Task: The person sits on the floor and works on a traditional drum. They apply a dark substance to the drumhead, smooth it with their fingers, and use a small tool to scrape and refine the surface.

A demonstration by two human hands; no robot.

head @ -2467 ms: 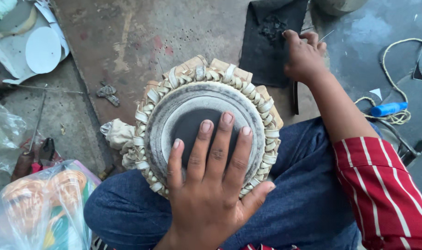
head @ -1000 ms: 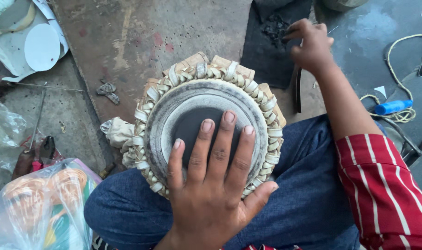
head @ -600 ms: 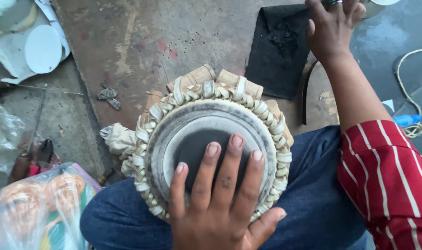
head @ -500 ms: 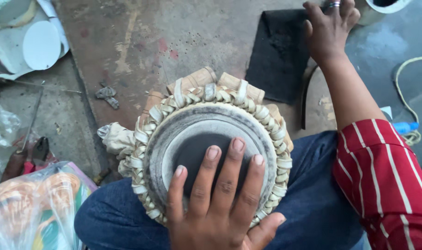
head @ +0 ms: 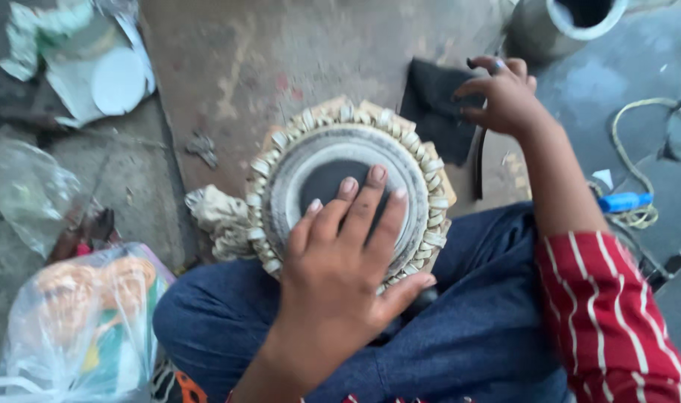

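Observation:
A round hand drum (head: 310,153) with a black centre patch and a rim of pale woven straps rests in my lap, on my blue trousers (head: 475,328). My left hand (head: 340,261) lies flat on the drum skin, fingers apart, tips on the black patch. Beyond the drum, my right hand (head: 504,97), in a red striped sleeve, reaches out over a black cloth (head: 430,101) on the floor. Its fingers are loosely curled and apart, their tips dark, and I see nothing in them.
A grey metal cylinder (head: 557,26) stands just past the right hand. A rope (head: 639,149) and a blue object (head: 624,201) lie at right. A plastic bag of orange things (head: 79,321), a red-handled tool (head: 86,231) and a white lid (head: 116,71) lie at left.
My right hand has lifted off the black cloth and drawn slightly back toward the drum. The view has shifted, so the drum sits more central. The left hand stays flat on the skin.

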